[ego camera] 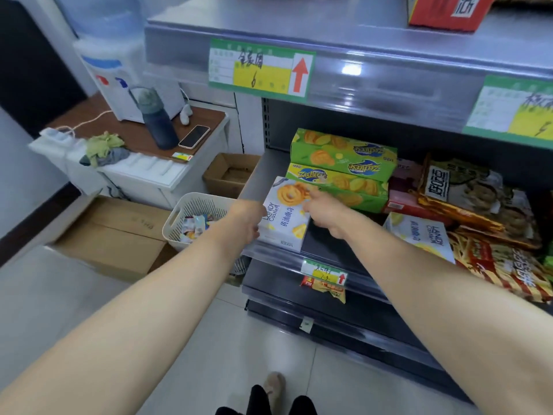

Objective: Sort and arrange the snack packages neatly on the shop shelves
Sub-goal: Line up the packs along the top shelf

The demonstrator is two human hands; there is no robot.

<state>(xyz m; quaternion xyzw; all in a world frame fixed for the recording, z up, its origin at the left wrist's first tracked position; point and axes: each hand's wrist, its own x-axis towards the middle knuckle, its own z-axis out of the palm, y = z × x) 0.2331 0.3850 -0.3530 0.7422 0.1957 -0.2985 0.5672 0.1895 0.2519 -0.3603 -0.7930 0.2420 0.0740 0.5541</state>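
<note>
A white cookie box (285, 217) lies at the left end of the middle shelf (329, 256), close to its front edge. My left hand (247, 218) grips the box's left side. My right hand (324, 212) rests on its right edge, fingers stretched toward the back. Behind it, two green biscuit boxes (341, 169) are stacked. A second white cookie box (419, 235) lies to the right, and brown and red snack bags (478, 205) are piled beyond it.
A white basket (191, 208) with small packets stands left of the shelf, above cardboard boxes (113, 235). A side table (143, 136) holds a water dispenser, bottle and phone. A yellow packet (326, 287) hangs from the lower shelf. The upper shelf carries a red box (446, 10).
</note>
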